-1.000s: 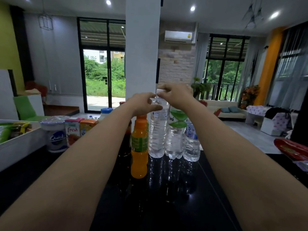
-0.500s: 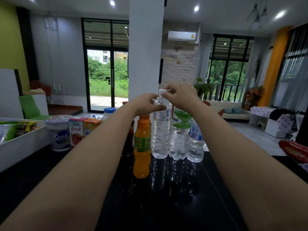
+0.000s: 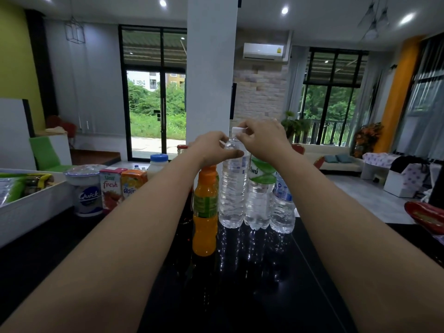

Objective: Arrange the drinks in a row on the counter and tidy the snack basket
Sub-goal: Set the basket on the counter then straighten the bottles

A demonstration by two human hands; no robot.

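A tall clear water bottle (image 3: 232, 191) stands on the black counter (image 3: 240, 284). My left hand (image 3: 211, 149) grips its neck. My right hand (image 3: 263, 138) pinches its white cap (image 3: 236, 130). To its right stand a green-labelled water bottle (image 3: 259, 195) and a smaller blue-labelled water bottle (image 3: 283, 207). An orange juice bottle (image 3: 204, 212) stands in front on the left, with a dark bottle (image 3: 186, 210) partly hidden behind my left forearm.
Further left stand two juice cartons (image 3: 111, 187), a white Quick tub (image 3: 87, 192) and a blue-lidded jar (image 3: 157, 163). A white snack basket (image 3: 31, 207) with packets sits at the far left. A red packet (image 3: 424, 216) lies at the right edge.
Both hands stay on the tall water bottle. My right hand's fingers have shifted slightly on the white cap; the view has drifted a little.
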